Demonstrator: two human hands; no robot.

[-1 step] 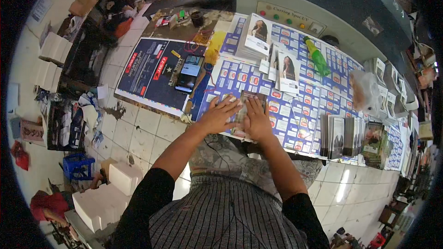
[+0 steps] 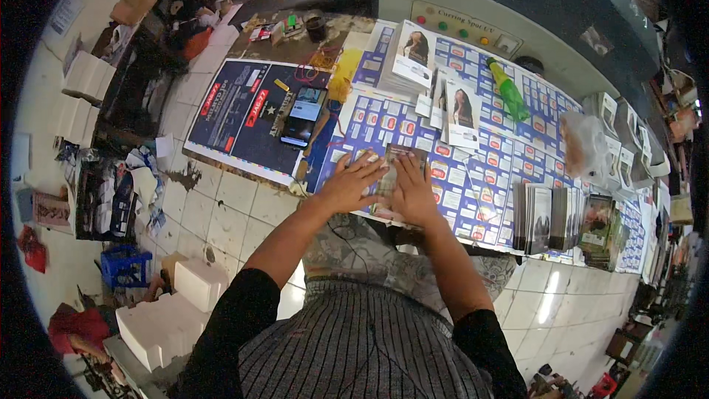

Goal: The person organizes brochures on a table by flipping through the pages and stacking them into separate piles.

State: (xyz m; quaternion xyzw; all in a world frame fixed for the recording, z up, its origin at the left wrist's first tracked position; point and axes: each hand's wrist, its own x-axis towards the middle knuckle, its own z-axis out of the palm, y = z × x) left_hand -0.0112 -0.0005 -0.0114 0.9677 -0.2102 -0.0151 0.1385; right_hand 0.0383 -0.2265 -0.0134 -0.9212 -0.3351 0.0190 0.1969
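Observation:
A brown printed leaflet (image 2: 385,210) lies on the sheet-covered table right in front of me, partly hidden under both hands. My left hand (image 2: 350,183) rests flat at its left edge with the fingers spread. On its right part lies my right hand (image 2: 413,191), palm down, fingers stretched forward. Neither hand grips anything. Beyond the hands stand a tall stack of white leaflets (image 2: 402,66) with a portrait on top and a looser fanned pile (image 2: 459,114) of the same print.
A smartphone (image 2: 304,120) lies on a dark poster (image 2: 236,114) to the left. Behind the piles lies a green bottle (image 2: 508,90). To the right are a clear plastic bag (image 2: 583,146) and a row of upright leaflets (image 2: 543,214). A grey machine panel (image 2: 543,52) borders the back.
My right hand has shifted very slightly to the right across the leaflet. The left hand stays nearly in place.

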